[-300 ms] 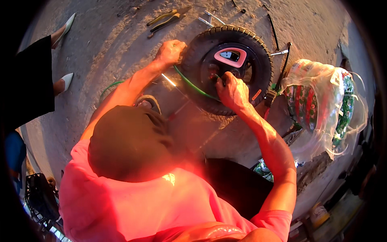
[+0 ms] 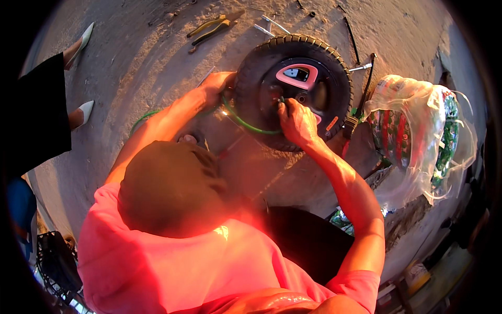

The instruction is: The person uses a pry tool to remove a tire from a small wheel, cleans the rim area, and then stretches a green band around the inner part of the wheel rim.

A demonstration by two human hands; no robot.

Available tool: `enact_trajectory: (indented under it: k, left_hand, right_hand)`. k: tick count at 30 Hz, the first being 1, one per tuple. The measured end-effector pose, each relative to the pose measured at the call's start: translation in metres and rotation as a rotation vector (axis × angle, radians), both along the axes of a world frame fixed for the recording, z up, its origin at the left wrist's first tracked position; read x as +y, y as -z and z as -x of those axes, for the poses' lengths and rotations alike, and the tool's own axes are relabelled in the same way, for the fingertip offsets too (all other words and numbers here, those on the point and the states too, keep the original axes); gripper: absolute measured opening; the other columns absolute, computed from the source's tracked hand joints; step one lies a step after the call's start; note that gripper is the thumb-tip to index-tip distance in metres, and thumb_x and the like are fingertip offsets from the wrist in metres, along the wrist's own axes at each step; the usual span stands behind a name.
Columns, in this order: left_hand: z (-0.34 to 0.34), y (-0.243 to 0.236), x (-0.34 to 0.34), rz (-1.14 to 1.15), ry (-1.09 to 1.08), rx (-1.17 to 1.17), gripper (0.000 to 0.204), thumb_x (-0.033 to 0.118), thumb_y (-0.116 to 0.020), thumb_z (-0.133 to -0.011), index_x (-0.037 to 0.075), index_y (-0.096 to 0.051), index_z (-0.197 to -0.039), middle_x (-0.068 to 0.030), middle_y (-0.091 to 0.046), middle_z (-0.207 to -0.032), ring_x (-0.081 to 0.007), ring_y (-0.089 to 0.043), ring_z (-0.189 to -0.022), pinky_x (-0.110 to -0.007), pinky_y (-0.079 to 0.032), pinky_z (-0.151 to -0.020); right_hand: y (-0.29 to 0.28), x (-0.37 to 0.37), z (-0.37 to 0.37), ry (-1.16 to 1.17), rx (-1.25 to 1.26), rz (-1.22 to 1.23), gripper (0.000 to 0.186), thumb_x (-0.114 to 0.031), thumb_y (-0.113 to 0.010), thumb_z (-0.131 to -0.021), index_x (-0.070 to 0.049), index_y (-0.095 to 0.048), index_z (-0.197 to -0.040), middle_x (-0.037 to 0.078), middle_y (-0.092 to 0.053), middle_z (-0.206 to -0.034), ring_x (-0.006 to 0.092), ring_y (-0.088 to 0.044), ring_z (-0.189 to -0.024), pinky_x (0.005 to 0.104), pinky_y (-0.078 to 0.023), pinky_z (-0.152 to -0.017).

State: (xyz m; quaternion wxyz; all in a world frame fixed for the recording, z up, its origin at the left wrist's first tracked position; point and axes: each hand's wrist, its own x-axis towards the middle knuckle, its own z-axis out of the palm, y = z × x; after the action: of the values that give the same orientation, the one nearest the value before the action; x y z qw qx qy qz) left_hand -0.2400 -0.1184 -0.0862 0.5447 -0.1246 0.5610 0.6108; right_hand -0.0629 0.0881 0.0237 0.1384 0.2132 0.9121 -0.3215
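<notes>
A black-tyred wheel [image 2: 251,65] lies flat on the ground in front of me. Its dark hub carries a pink-framed oval opening [image 2: 297,76]. My right hand [image 2: 299,121] is closed over the hub, its fingers pinched round the end of a green hose [image 2: 246,123]; a small dark tip shows at the fingertips. From there the hose curves left across the tyre. At the wheel's left edge my left hand [image 2: 217,86] is curled, fingertips partly hidden against the tyre. A thin shiny rod [image 2: 205,77] shows just beyond that hand; whether it is held is unclear.
Yellow-handled pliers [image 2: 214,29] and shiny metal tools [image 2: 271,25] lie beyond the wheel. To its right are a long dark bar [image 2: 369,78] and a clear plastic bag [image 2: 413,136] of red and green packages. A person in dark clothing [image 2: 44,104] stands at left.
My left hand has moved down and closer against the tyre's left edge. The thin rod now shows above that hand. My right hand stays at the hub, slightly shifted.
</notes>
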Motion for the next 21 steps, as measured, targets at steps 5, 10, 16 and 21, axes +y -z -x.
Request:
enact_trajectory:
  k: [5, 10, 16, 21]
  left_hand:
    - [-0.004, -0.038, 0.020, -0.167, 0.161, 0.255, 0.027, 0.029, -0.057, -0.101, 0.006, -0.066, -0.111, -0.0011, -0.070, -0.088, -0.0071, -0.060, -0.061, -0.023, -0.045, -0.047]
    - [-0.003, -0.107, 0.045, -0.443, -0.008, 0.087, 0.029, 0.032, -0.056, -0.102, 0.006, -0.064, -0.111, 0.0025, -0.066, -0.077, -0.0037, -0.046, -0.043, -0.019, -0.031, -0.036]
    - [0.015, -0.196, 0.069, -0.657, 0.140, 0.262, 0.024, 0.024, -0.056, -0.102, 0.002, -0.065, -0.103, -0.0009, -0.063, -0.073, -0.0029, -0.036, -0.041, -0.022, -0.026, -0.036]
    - [0.010, -0.205, 0.072, -0.508, 0.227, 0.347, 0.019, 0.018, -0.062, -0.098, 0.003, -0.066, -0.107, -0.0029, -0.069, -0.092, -0.0074, -0.062, -0.074, -0.023, -0.052, -0.065]
  right_hand:
    - [-0.008, 0.010, 0.000, 0.136, 0.080, 0.049, 0.040, -0.035, -0.060, -0.094, 0.004, -0.062, -0.083, 0.030, -0.067, -0.083, 0.0484, -0.065, -0.083, 0.0543, -0.050, -0.076]
    - [-0.037, 0.022, 0.002, 0.424, 0.151, 0.425, 0.032, -0.028, -0.061, -0.093, 0.004, -0.064, -0.087, 0.017, -0.071, -0.079, 0.0276, -0.068, -0.072, 0.0398, -0.052, -0.066]
    - [-0.092, 0.020, 0.000, 0.607, 0.250, 0.815, 0.023, -0.025, -0.063, -0.097, -0.005, -0.062, -0.086, -0.002, -0.055, -0.063, 0.0046, -0.047, -0.051, 0.0211, -0.034, -0.045]
    - [-0.093, -0.001, -0.008, 0.559, 0.302, 0.981, 0.020, -0.015, -0.057, -0.093, 0.001, -0.068, -0.095, 0.007, -0.069, -0.077, 0.0122, -0.062, -0.069, 0.0283, -0.047, -0.062]
